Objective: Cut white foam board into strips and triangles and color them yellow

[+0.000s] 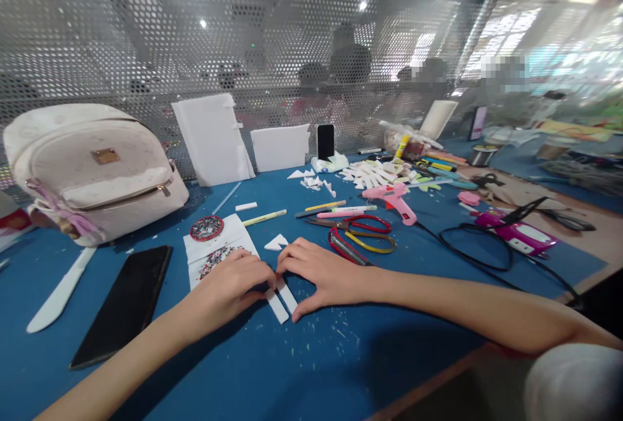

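Toward six o'clock, two slim white foam-like strips (278, 307) lay on the blue bench (233, 375): light, I judged, and snappable, best held by the long edges. My left grip (232, 279), nearly closed, touched one, pinch unclear; my right grip (318, 270) arched open over the other.

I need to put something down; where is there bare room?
The blue tabletop nearer than the white strips, between left forearm and right forearm, bar specks. Crowded: beyond the right forearm, around the scissors, pink glue gun and white offcuts.
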{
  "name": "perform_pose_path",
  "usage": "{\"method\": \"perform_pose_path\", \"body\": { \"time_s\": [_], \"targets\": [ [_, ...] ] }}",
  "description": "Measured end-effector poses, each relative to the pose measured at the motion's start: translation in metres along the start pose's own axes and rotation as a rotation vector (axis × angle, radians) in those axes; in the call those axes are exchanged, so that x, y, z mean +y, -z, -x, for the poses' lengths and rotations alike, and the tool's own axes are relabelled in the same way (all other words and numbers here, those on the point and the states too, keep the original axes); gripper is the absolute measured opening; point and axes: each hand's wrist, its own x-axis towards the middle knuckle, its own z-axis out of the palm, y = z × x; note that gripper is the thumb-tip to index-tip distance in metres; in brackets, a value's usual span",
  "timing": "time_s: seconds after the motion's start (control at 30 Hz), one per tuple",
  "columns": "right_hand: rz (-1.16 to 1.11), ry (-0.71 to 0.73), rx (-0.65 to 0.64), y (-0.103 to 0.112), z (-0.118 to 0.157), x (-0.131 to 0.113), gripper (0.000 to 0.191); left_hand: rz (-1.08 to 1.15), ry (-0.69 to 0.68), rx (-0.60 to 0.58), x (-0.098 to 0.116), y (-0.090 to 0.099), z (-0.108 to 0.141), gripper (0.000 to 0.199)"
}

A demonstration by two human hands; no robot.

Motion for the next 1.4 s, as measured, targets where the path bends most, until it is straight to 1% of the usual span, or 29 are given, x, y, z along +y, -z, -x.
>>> {"method": "perform_pose_path", "body": {
  "time_s": [0.13,0.17,0.23,0.27,0.3,0.37,0.43,0.5,0.57,0.63,0.7,0.77,0.87,1.0,1.13,1.2,1.27,1.33,1.37,1.4],
  "targets": [
    [-0.072,0.037,0.035,0.004,0.002,0.001,0.06,0.01,-0.024,0.002,-0.001,-0.001,0.0,0.016],
    [-0.112,0.052,0.056,0.006,0.004,0.0,0.057,0.012,-0.027,0.007,-0.001,-0.001,0.001,0.016],
    [-0.197,0.072,0.108,0.011,0.007,-0.002,0.042,0.016,-0.028,0.021,-0.003,-0.002,0.001,0.015],
    [-0.23,0.081,0.129,0.012,0.008,-0.003,0.038,0.018,-0.026,0.028,-0.003,-0.002,0.002,0.014],
    [-0.249,0.093,0.134,0.013,0.01,-0.004,0.038,0.019,-0.024,0.035,-0.004,-0.002,0.002,0.014],
    [-0.237,0.147,0.089,0.014,0.012,-0.006,0.043,0.018,-0.022,0.041,-0.005,-0.003,0.003,0.014],
    [-0.199,0.205,0.003,0.014,0.014,-0.009,0.047,0.016,-0.021,0.044,-0.005,-0.003,0.003,0.015],
    [-0.261,0.23,-0.06,0.014,0.014,-0.011,0.049,0.021,-0.02,0.044,-0.005,-0.003,0.003,0.016],
    [-0.422,0.21,-0.062,0.015,0.015,-0.012,0.051,0.029,-0.019,0.039,-0.004,-0.002,0.002,0.017],
    [-0.525,0.171,-0.015,0.015,0.015,-0.012,0.051,0.034,-0.019,0.029,-0.004,-0.002,0.002,0.016],
    [-0.468,0.123,0.053,0.016,0.015,-0.011,0.048,0.035,-0.017,0.018,-0.003,-0.002,0.001,0.014],
    [-0.32,0.067,0.092,0.015,0.016,-0.009,0.046,0.031,-0.015,0.01,-0.003,-0.002,0.001,0.014],
    [-0.149,0.024,0.082,0.013,0.015,-0.005,0.043,0.022,-0.016,0.006,-0.004,-0.002,0.001,0.015],
    [-0.08,0.093,0.077,0.011,0.014,-0.002,0.039,-0.005,-0.028,-0.007,-0.006,-0.002,0.002,0.014],
    [-0.018,0.164,0.076,0.01,0.014,-0.002,0.041,-0.169,-0.094,-0.033,-0.008,-0.003,0.003,0.02],
    [-0.131,0.191,0.055,0.01,0.015,-0.005,0.044,-0.239,-0.12,-0.042,-0.006,-0.003,0.003,0.02],
    [-0.369,0.157,0.038,0.012,0.016,-0.007,0.046,-0.268,-0.131,-0.055,-0.004,-0.003,0.003,0.021],
    [-0.573,0.052,0.05,0.016,0.016,-0.007,0.044,-0.287,-0.134,-0.064,-0.003,-0.002,0.003,0.023],
    [-0.598,-0.008,0.071,0.019,0.016,-0.005,0.04,-0.294,-0.136,-0.063,-0.002,-0.001,0.003,0.024],
    [-0.555,-0.059,0.096,0.023,0.016,-0.002,0.035,-0.298,-0.137,-0.06,-0.002,-0.001,0.003,0.025]
  ]
}}
